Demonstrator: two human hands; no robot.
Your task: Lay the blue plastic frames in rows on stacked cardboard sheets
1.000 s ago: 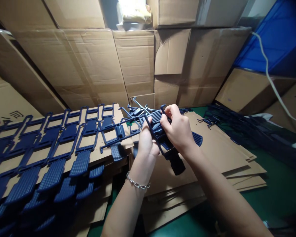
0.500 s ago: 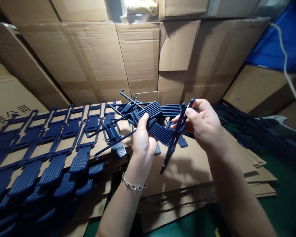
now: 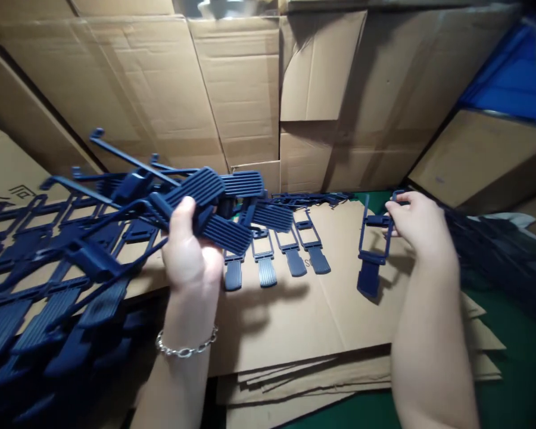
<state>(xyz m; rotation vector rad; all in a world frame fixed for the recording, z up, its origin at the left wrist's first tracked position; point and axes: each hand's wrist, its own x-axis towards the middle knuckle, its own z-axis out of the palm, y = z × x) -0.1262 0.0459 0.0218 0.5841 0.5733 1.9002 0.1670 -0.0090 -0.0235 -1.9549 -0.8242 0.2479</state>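
Observation:
My left hand (image 3: 188, 250), with a silver bracelet at the wrist, is closed around a bundle of dark blue plastic parts (image 3: 183, 199) with ribbed paddle ends and long thin frames, held up over the left side. My right hand (image 3: 417, 223) pinches the top of a single blue part (image 3: 371, 250), which hangs just above the right side of a flat cardboard sheet (image 3: 321, 316). Several of the same blue parts (image 3: 290, 244) lie in a row on that sheet between my hands.
More blue parts (image 3: 49, 310) lie in rows on cardboard at the left. Stacked cardboard boxes (image 3: 241, 95) form a wall behind. Flat cardboard sheets are piled under the working sheet on a green surface (image 3: 509, 393). A dark heap of parts (image 3: 504, 262) sits at the right.
My right hand has pulled one part out of the bundle and carried it right, down toward the sheet. My left hand has shifted left with the bundle. The view has turned.

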